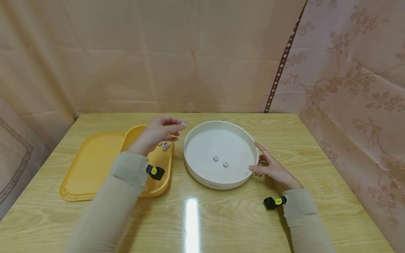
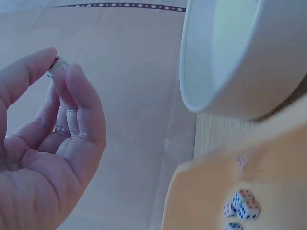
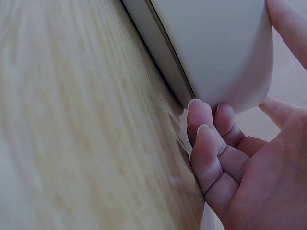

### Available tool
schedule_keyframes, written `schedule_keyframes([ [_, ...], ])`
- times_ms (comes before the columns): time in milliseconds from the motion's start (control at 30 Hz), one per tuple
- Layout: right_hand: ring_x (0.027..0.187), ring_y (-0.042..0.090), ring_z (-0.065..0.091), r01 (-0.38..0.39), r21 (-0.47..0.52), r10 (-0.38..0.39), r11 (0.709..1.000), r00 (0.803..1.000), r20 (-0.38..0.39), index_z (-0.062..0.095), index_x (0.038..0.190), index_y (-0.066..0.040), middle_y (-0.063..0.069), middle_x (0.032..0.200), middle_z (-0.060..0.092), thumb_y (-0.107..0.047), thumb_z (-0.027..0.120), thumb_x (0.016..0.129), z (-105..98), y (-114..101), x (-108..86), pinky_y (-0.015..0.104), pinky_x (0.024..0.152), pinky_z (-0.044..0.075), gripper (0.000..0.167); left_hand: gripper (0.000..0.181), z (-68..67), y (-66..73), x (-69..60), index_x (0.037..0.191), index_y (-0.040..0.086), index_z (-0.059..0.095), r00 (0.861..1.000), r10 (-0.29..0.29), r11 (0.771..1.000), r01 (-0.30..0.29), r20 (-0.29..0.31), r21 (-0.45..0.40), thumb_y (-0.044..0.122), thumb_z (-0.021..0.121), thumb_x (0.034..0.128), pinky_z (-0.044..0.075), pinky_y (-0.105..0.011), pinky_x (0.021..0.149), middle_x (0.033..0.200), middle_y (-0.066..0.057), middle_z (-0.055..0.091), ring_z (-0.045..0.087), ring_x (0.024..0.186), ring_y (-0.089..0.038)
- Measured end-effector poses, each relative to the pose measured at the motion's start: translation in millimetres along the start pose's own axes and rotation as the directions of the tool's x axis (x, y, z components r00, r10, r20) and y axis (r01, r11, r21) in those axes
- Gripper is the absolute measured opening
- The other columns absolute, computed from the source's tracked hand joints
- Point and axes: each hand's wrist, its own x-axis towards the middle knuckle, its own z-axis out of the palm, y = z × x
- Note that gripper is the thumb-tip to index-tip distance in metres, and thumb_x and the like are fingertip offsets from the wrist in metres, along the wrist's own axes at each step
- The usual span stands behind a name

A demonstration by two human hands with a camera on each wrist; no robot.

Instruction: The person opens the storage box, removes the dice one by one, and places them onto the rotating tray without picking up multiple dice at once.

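Note:
Between thumb and fingertips, my left hand (image 1: 161, 131) pinches a small white die (image 1: 183, 123). It is held up in the air over the right side of a yellow box (image 1: 167, 175), left of a round white tray (image 1: 221, 185). In the left wrist view the die (image 2: 58, 66) shows partly behind the fingertips. My right hand (image 1: 272, 168) holds the tray's right side, its thumb at the rim and curled fingers (image 3: 206, 148) against the lower outer wall. Two dice, one here (image 1: 216, 159), lie inside the tray. Several more dice (image 2: 247, 208) lie in the yellow box.
A flat yellow lid (image 1: 91, 165) lies left of the box, partly behind the left forearm. All stand on a wooden table (image 1: 227, 221). Curtains hang behind the table (image 1: 158, 63) and along its right side (image 1: 357, 88).

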Motion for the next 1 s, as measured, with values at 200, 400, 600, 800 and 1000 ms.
schedule_keyframes([
  [200,0.077,0.015,0.058,0.015,0.000,-0.015,1.000,1.000,-0.004,0.002,0.160,-0.025,0.016,0.104,0.050,-0.022,0.072,0.091,-0.2,0.5,1.9,0.027,0.069,0.051,0.098,0.039,13.5,1.0,4.7,0.127,0.002,0.056,1.000,-0.008,1.000,0.008,-0.002,-0.015,0.022,0.067,0.0953,0.058,-0.025,0.078,0.119,-0.013,0.062,0.060,0.091,-0.019],
  [400,0.077,0.015,0.058,0.013,-0.006,-0.013,1.000,1.000,-0.007,0.003,0.160,-0.025,0.017,0.104,0.050,-0.021,0.072,0.091,-0.2,0.8,0.7,0.027,0.068,0.051,0.098,0.036,30.7,-2.5,14.7,0.124,0.005,0.058,0.999,-0.031,0.999,0.030,-0.012,-0.045,0.021,0.070,0.0937,0.058,-0.025,0.076,0.115,-0.012,0.064,0.061,0.089,-0.021],
  [600,0.077,0.014,0.058,0.005,-0.011,-0.005,1.000,1.000,-0.005,0.002,0.160,-0.027,0.017,0.105,0.050,-0.022,0.072,0.092,0.7,1.2,0.1,0.027,0.069,0.052,0.098,0.035,44.7,-1.0,21.3,0.124,0.007,0.060,0.999,-0.043,0.997,0.042,-0.025,-0.058,0.021,0.070,0.0931,0.059,-0.029,0.080,0.125,-0.017,0.065,0.063,0.091,-0.021],
  [800,0.078,0.013,0.059,0.008,-0.008,-0.008,1.000,1.000,-0.001,0.002,0.160,-0.027,0.017,0.106,0.050,-0.022,0.071,0.092,0.5,0.7,-0.2,0.027,0.069,0.052,0.097,0.033,53.6,-0.8,24.1,0.121,0.008,0.060,0.999,-0.036,0.997,0.034,-0.022,-0.070,0.022,0.071,0.0929,0.059,-0.031,0.084,0.121,-0.015,0.066,0.063,0.092,-0.022],
  [1000,0.078,0.013,0.058,0.008,-0.014,-0.008,1.000,1.000,-0.002,0.001,0.160,-0.027,0.017,0.106,0.050,-0.022,0.071,0.092,0.2,0.6,-0.4,0.027,0.069,0.051,0.097,0.032,64.0,-5.3,27.4,0.119,0.008,0.060,0.998,-0.042,0.994,0.037,-0.043,-0.106,0.021,0.071,0.0929,0.058,-0.037,0.088,0.119,-0.015,0.068,0.064,0.087,-0.020],
])
